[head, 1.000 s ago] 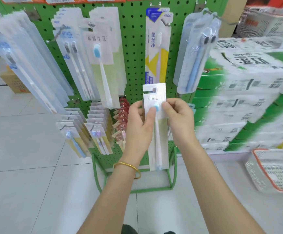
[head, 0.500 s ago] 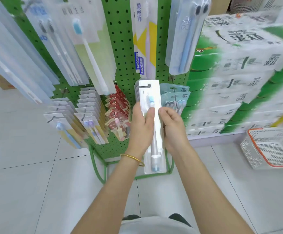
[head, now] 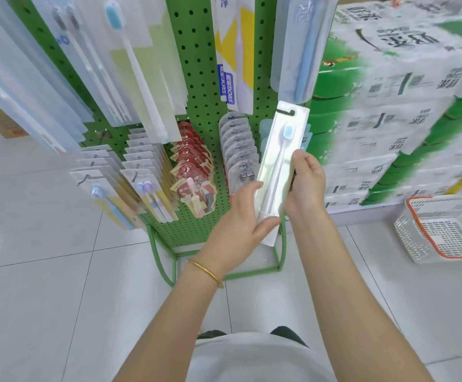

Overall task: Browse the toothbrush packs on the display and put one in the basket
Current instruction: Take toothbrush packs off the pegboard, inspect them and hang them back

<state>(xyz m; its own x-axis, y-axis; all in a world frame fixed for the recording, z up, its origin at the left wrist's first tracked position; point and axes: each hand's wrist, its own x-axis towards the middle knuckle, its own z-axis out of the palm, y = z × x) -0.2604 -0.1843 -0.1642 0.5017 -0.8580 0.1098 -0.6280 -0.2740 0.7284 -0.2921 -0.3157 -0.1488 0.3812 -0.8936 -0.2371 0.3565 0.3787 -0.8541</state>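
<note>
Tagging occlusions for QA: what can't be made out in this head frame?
Head view only.
Toothbrush pack: print washed out; lower part covered by the left hand.
Right hand: fingers behind the pack are hidden by it.
Basket: cut by the right edge, motion-blurred; contents unclear.
Upper hanging packs: tops cut by the top edge.
Stacked cartons: print blurred.

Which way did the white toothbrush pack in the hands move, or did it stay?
Yes. The white toothbrush pack moved right against the green pegboard rack, from its middle to its right edge, and now leans right.
</note>
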